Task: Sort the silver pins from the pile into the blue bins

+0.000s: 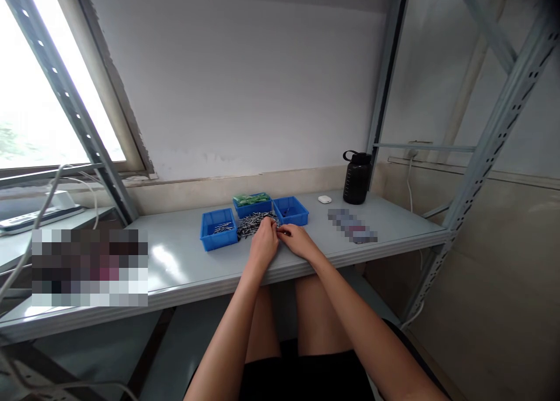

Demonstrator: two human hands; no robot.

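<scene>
My left hand [264,241] and my right hand [298,240] meet at the front of a heap of thin, shiny metal pieces [251,224], like screws or rivets. The fingers of both hands are closed in a pinch, close together. Something small and dark shows at the right fingertips, too small to name. Left of the heap stands a blue bin [209,237] with some of the thin metal pieces inside. Behind my right hand is another blue bin [297,219] holding a few dark bits. My hands hide part of the heap.
A third blue bin [254,209] with green packets [251,198] stands behind the heap. On the grey table [184,232], a white case [324,199] and a black bottle [356,182] stand to the right. Blurred-out items lie at both sides. Metal posts frame the table.
</scene>
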